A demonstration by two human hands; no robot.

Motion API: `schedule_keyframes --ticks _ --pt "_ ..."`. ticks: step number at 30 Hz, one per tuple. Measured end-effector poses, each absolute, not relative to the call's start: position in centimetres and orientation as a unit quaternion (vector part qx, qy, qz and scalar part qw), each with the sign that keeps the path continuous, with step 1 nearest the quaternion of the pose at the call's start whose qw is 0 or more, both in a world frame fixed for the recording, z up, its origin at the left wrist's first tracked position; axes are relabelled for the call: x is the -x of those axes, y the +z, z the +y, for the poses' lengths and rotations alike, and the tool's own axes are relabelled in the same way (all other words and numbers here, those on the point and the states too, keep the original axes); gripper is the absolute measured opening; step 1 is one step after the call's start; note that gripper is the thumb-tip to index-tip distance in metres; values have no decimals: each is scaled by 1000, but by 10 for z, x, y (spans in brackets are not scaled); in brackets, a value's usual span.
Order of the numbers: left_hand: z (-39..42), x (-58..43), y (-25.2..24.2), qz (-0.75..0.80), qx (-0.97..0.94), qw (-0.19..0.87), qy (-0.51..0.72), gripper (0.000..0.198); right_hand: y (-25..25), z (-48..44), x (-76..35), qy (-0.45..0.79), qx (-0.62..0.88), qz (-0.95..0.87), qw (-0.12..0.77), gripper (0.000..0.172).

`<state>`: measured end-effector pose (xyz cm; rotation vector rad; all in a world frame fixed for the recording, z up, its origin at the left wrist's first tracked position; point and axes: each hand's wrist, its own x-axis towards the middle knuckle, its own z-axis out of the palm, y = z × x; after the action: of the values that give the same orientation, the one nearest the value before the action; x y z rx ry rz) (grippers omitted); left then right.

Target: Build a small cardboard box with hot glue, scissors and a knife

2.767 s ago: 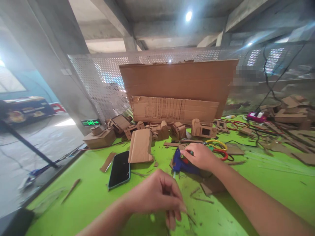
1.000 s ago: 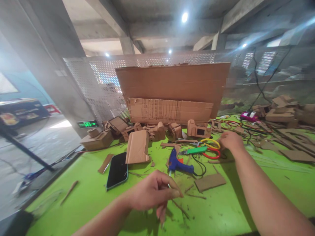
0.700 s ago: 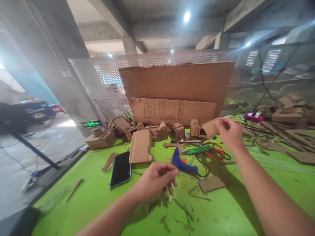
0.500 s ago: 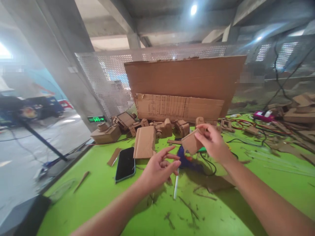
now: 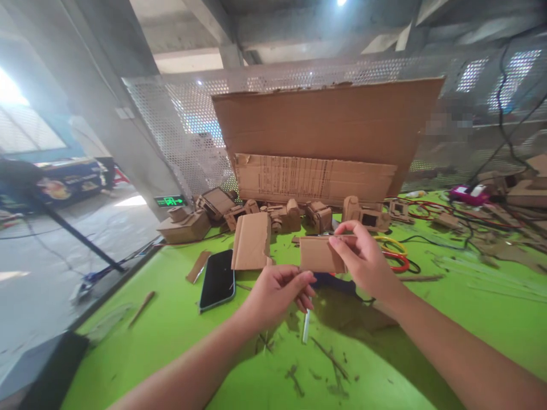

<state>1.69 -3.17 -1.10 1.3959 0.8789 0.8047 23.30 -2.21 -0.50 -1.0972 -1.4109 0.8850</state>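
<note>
My right hand [image 5: 366,259] pinches a small flat cardboard piece [image 5: 321,254] by its upper right part. Close to that piece's lower left corner is my left hand [image 5: 280,293], its fingers curled and thumb against the index finger; whatever may be between them is too small to make out. A blue glue gun [image 5: 337,283] lies behind and below the held piece, partly hidden. Under my left fingers a white stick [image 5: 306,327] points toward me. A larger cardboard piece [image 5: 251,242] stands to the left, beside a dark phone [image 5: 217,280].
Several small cardboard models [image 5: 285,217] line the back of the green table [image 5: 171,353], before a large cardboard sheet [image 5: 329,122]. Cables and a purple device [image 5: 469,195] are at the right. Brown scraps [image 5: 331,359] lie in front; a wooden stick [image 5: 142,308] is at left.
The held cardboard piece has moved left and turned flatter, toward my left hand. My left fingers, spread before, have curled in. The camera view has shifted slightly.
</note>
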Motion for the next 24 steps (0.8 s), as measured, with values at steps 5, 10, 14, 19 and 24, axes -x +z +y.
schedule_keyframes --ticks 5,10,14,19,24 --pt "-35 -12 -6 359 -607 618 347 49 -5 -23 -232 366 468 -615 518 31" --pt "-45 -7 1 327 -662 614 277 49 -10 -12 -239 317 484 -582 572 29" --pt "-52 -6 7 263 -759 561 203 31 -12 1 -253 307 497 -534 611 32" --pt "-51 -2 8 210 -772 583 142 28 -14 2 -254 337 498 -540 589 33" --pt "-42 -2 -1 270 -699 647 142 45 -11 -4 -247 294 502 -586 564 32"
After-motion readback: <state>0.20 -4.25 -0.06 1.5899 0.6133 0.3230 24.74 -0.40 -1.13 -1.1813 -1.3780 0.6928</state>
